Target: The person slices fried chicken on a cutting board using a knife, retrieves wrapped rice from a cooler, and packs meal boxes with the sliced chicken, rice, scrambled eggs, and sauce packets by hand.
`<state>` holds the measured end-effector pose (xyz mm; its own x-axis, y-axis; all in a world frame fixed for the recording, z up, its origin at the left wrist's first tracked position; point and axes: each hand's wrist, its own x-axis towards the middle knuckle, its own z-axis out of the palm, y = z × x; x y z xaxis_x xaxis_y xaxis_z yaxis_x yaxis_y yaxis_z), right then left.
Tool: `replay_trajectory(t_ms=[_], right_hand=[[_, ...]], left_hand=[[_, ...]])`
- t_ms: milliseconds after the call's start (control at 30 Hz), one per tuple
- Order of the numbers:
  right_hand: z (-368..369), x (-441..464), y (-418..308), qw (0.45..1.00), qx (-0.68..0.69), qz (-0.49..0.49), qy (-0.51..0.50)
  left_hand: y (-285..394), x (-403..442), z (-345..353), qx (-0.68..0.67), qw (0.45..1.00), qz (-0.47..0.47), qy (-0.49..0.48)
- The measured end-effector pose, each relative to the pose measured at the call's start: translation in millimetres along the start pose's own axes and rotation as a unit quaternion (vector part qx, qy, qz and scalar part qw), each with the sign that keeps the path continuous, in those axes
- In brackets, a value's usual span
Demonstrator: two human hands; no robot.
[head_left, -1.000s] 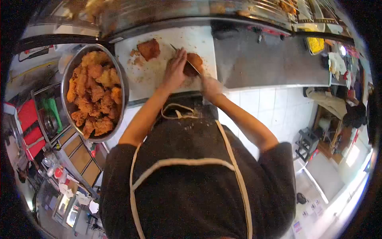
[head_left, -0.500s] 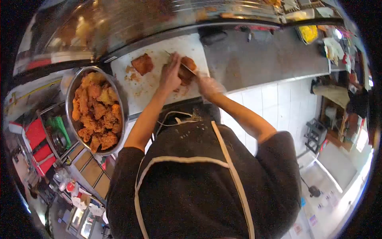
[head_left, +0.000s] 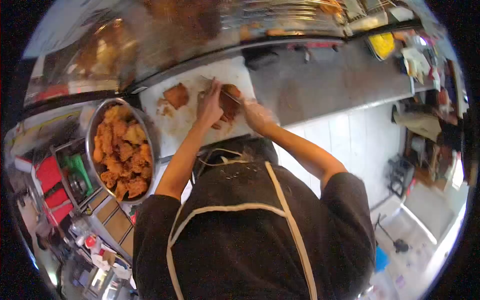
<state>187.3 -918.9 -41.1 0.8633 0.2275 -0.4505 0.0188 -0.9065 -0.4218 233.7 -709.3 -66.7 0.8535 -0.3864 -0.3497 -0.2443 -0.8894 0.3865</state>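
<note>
A piece of fried meat (head_left: pixel 230 102) lies on the white cutting board (head_left: pixel 172 134), with the blade of a knife (head_left: pixel 233 98) across it. My right hand (head_left: pixel 259 117) is closed round the knife's handle at the board's right edge. On the left side of the blade, my left hand (head_left: pixel 210 107) is closed, its fingers pointing up the board; whatever it presses or grips is hidden beneath it. Farther left on the board is a second fried piece (head_left: pixel 176 96), with crumbs beside it.
A metal bowl (head_left: pixel 93 156) heaped with fried pieces stands left of the board. Behind runs a glass-fronted case (head_left: pixel 175 35). A grey counter (head_left: pixel 325 80) extends right, with a yellow item (head_left: pixel 382 46) at its far end.
The view has shifted, so the board and bowl appear lower. The knife stays over the meat between my hands, and small bits now show near its lower end.
</note>
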Motion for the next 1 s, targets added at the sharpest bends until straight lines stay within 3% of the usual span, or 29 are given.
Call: replay_trajectory(t_ms=[167, 233, 300, 367, 433, 533, 567, 600, 700, 733, 800, 833, 900, 933, 1000], right_hand=[[-7, -27, -18, 0.999, 0.041, -0.014, -0.001], [-13, -26, -7, 0.999, 0.027, -0.03, -0.013], [-31, -26, -3, 0.999, 0.014, -0.025, -0.033], [-62, -29, -11, 0.997, 0.038, 0.005, -0.07], [-42, -23, 19, 0.999, -0.021, -0.013, -0.036], [-11, 4, 54, 0.993, -0.104, -0.032, 0.045], [3, 14, 62, 0.988, -0.12, -0.03, 0.088], [20, 34, 70, 0.977, -0.101, -0.097, 0.159], [11, 51, 34, 0.978, -0.167, -0.029, 0.121], [-7, 43, 1, 0.995, -0.061, 0.032, 0.069], [2, 38, -51, 0.983, 0.0, -0.079, 0.168], [14, 38, -67, 0.983, -0.005, -0.085, 0.164], [37, 37, -91, 0.949, -0.229, -0.155, 0.152], [40, 31, -105, 0.956, -0.203, -0.163, 0.134], [51, 18, -112, 0.957, -0.174, -0.196, 0.123]], left_hand=[[5, -9, -6, -0.018, 0.999, -0.009, 0.046], [11, -17, -9, -0.076, 0.989, 0.045, 0.121], [16, -22, -24, -0.089, 0.984, 0.037, 0.152], [9, -36, -41, -0.243, 0.924, 0.065, 0.289], [-12, -55, -44, -0.277, 0.894, 0.036, 0.35], [-49, -89, -31, -0.323, 0.855, -0.09, 0.396], [-54, -104, -25, -0.327, 0.852, -0.101, 0.397], [-60, -118, -19, -0.35, 0.847, -0.12, 0.382], [-73, -149, -4, -0.313, 0.846, -0.085, 0.423], [-67, -166, -4, -0.332, 0.84, -0.139, 0.406], [-62, -188, 4, -0.369, 0.821, -0.212, 0.381], [-64, -195, 10, -0.372, 0.816, -0.217, 0.384], [-65, -215, 27, -0.393, 0.821, -0.3, 0.286], [-79, -219, 61, -0.285, 0.852, -0.274, 0.343], [-82, -230, 56, -0.386, 0.812, -0.252, 0.357]])
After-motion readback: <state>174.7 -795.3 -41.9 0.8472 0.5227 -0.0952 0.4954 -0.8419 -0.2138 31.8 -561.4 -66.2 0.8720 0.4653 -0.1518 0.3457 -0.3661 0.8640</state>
